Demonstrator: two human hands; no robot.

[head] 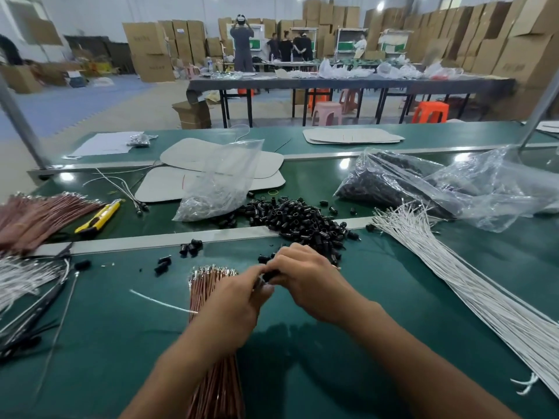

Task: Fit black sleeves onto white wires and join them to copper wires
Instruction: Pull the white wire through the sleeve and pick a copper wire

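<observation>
Green bench (121, 343): long fan of white wires (472, 282) down the right side, clear bag (393, 186) of dark parts behind it, copper wires (208, 291) bundled near centre and running back to the near edge, heap of sleeves (305, 219) straddling the metal strip (151, 238) just beyond the hands, yellow knife (98, 217) far left. Left hand (239, 297) and right hand (305, 276) meet fingertip to fingertip beside the copper bundle's top end, both with fingers curled, pinching one black sleeve (267, 276) between them. Can't tell if a wire is seated in it; one stray wire (163, 303), white, lies flat left of the copper bundle.
</observation>
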